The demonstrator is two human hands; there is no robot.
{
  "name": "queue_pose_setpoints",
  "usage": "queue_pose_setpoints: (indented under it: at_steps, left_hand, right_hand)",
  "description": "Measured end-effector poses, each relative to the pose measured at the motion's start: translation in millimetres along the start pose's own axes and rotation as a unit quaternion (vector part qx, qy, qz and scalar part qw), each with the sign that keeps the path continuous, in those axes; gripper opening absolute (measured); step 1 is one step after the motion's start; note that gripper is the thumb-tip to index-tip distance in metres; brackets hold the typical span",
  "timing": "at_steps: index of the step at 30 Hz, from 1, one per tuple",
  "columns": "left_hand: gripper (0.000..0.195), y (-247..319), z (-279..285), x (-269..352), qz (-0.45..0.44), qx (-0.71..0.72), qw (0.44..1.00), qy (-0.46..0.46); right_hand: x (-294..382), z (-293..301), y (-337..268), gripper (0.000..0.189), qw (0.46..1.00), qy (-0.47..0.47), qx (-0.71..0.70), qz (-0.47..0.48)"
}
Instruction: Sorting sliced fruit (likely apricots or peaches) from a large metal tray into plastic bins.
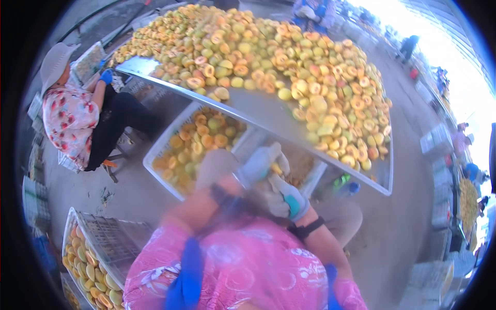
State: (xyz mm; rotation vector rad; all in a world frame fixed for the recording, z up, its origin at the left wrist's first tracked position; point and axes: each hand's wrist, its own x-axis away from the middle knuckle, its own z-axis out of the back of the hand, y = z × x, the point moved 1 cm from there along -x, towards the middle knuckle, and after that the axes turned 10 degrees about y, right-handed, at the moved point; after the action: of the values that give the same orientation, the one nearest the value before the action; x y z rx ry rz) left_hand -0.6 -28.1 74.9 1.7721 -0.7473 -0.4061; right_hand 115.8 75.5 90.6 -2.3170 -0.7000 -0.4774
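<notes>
My gloved left hand [260, 163] is curled over a small yellow piece of fruit [276, 169] above my lap. Close below it, my right hand [286, 198], also in a pale glove with a teal patch, has its fingers bent up to the same piece. Whether the right hand grips anything of its own is hidden by blur. Under the hands stands a pale bin with brown bits, perhaps fruit pits [300, 167]. To its left, a white plastic crate [169, 130] holds yellow, peach-like fruit halves [201, 133].
A metal-edged table [255, 102] crosses in front, heaped with halved fruit [240, 50]. Another fruit-filled crate [110, 236] stands at lower left. A seated co-worker [71, 112] is at left, another person [314, 15] beyond the table. Stacked crates [438, 139] line the right.
</notes>
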Motion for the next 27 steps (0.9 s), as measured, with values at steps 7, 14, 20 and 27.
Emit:
queue_pose_setpoints:
  at_steps: [7, 14, 20, 27]
  left_hand:
    - [0.064, -0.9, 2.4, 3.6, -0.030, 0.187, 0.980, -0.059]
    - [0.051, -32.1, 57.5, -11.3, 0.014, 0.387, 0.918, 0.081]
    - [0.032, -0.5, 161.7, -27.8, -0.172, -0.246, 0.905, 0.303]
    - [0.058, 63.9, 35.4, -135.3, -0.187, -0.515, 0.829, 0.114]
  right_hand:
    - [-15.1, 7.2, 8.7, 0.037, 0.975, -0.128, -0.152, -0.100]
    - [-28.4, 23.6, 10.5, 0.037, 0.921, -0.295, -0.217, -0.137]
    - [-67.2, 117.6, 28.7, 0.039, 0.939, -0.132, -0.312, -0.059]
    - [-84.1, 102.4, 20.1, 0.034, 0.989, 0.026, -0.124, 0.079]
